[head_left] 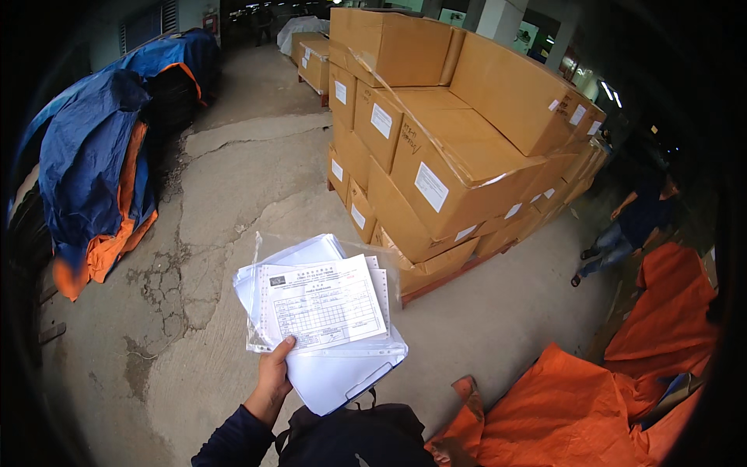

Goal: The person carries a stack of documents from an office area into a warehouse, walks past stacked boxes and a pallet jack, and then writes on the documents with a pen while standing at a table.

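My left hand comes up from the lower edge in a dark sleeve. It is closed on a stack of papers, thumb on top and the fingers hidden beneath. Uppermost lies a printed form with a table grid and handwriting. A clear plastic sleeve with punched holes along an edge goes with the stack. At the bottom right of the papers a dark blue edge shows, perhaps of a folder or clipboard. My right hand is out of view.
Large labelled cardboard boxes stand stacked on a red pallet ahead. Blue tarpaulin covers a pile at left; orange tarpaulin lies at lower right. A person is at right. Cracked concrete floor runs between. More boxes stand farther back.
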Demonstrator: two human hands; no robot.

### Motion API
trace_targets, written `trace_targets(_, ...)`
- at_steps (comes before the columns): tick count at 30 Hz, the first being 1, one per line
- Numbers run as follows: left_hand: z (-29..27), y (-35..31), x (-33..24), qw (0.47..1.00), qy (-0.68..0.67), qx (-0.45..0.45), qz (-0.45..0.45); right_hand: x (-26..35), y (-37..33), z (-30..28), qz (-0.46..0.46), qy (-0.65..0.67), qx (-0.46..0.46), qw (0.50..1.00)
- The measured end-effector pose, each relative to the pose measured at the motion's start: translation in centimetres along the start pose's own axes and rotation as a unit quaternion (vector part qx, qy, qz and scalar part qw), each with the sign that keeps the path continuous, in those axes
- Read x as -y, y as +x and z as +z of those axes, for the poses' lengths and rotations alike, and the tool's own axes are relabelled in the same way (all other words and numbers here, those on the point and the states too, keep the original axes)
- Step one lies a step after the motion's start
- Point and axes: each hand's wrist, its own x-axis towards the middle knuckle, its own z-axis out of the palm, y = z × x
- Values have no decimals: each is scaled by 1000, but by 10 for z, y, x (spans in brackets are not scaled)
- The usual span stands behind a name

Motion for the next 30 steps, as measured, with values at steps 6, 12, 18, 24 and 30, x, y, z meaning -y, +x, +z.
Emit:
trace_targets(6,54,125,-44,997,58,44,-26,64,32,-48,82,84,40,992)
trace_targets(12,147,214,-64,987,74,140,-28,245,69,-208,-110,96,-139,979)
trace_targets(18,271,296,-67,967,70,214,-118,383,37,-289,-445,58,-510,734)
trace_targets(24,351,396,-50,942,69,299,-133,396,-84,-358,-297,563,-378,672)
trace_targets(30,424,480,-48,912,67,347,-209,446,-218,-466,-390,534,-525,535)
